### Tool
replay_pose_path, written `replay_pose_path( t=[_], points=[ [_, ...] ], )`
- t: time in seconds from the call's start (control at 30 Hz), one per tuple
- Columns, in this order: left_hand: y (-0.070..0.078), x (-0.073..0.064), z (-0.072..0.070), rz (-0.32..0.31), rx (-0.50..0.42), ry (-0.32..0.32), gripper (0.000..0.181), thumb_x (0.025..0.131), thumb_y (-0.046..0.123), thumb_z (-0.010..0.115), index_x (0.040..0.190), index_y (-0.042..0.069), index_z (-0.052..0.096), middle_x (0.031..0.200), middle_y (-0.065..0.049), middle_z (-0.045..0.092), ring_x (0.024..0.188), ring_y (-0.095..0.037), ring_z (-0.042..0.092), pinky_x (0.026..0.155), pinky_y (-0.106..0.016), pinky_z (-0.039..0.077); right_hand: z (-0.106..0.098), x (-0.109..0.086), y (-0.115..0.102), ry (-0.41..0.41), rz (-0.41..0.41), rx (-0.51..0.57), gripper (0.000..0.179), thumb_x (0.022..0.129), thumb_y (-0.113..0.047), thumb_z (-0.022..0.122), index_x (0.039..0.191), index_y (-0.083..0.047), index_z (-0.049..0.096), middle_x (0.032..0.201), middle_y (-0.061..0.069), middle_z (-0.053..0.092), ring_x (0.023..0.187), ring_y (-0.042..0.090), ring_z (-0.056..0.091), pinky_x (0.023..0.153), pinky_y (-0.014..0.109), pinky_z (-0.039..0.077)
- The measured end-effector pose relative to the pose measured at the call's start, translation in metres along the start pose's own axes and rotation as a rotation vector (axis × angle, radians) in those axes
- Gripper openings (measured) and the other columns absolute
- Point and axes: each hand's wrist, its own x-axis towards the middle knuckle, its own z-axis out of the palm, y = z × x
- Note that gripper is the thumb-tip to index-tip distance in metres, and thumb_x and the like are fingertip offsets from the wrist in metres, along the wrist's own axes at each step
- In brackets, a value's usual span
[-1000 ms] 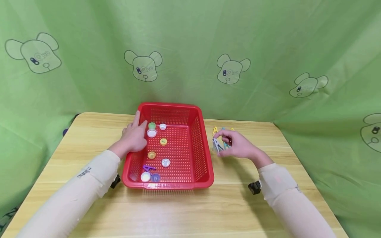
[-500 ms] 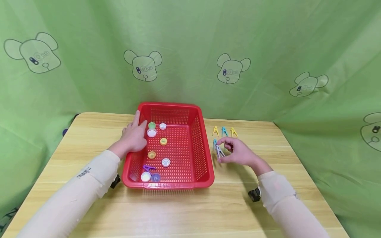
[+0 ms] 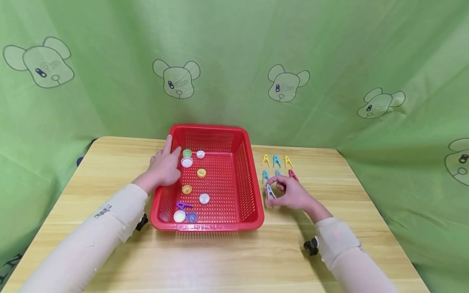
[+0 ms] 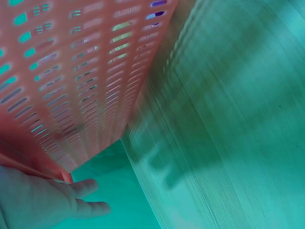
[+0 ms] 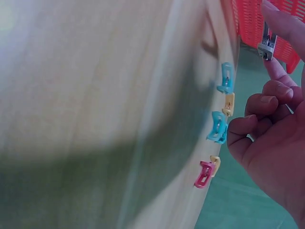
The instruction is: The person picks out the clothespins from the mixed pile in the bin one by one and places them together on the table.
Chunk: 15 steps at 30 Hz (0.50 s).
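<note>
My left hand (image 3: 163, 169) rests over the left rim of a red plastic basket (image 3: 250, 221), its fingers fairly straight. In the left wrist view, two extended fingers (image 4: 86, 187) show beside the basket's slotted wall. My right hand (image 3: 294, 195) pinches a pale grey clothespin (image 3: 270, 192) between thumb and index finger, just right of the basket. The other fingers of that hand are curled in. Beyond it lie two blue clothespins (image 3: 265, 176), one partly hidden by the hand, and a red clothespin (image 3: 293, 175).
A yellow clothespin (image 3: 265, 160), a blue one (image 3: 276, 161) and another yellow one form the back row on the wooden table (image 3: 227, 264). Inside the basket are several bottle caps (image 3: 201, 173) and a purple clothespin (image 3: 183, 206). A green curtain (image 3: 234, 81) hangs behind.
My right hand has moved toward me with the grey clothespin, uncovering the back row and then the red clothespin. My left hand stays on the basket rim.
</note>
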Motion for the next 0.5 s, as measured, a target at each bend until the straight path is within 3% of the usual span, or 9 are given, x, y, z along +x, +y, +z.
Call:
replay_pose_path(
  t=[0.5],
  points=[
    [-0.001,0.002,0.002,0.002,0.011,0.007,0.079,0.085,0.005,0.065,0.155,-0.002,0.028,0.164,-0.017,-0.017,0.138,-0.054,0.024,0.107,-0.073,0.016,0.012,-0.004,0.011,0.008,0.044,-0.035,0.059,0.066,-0.027,0.095,0.114,-0.011,0.064,0.082,0.015,0.049,0.074,0.022,0.043,0.068,0.036,0.040]
  ],
)
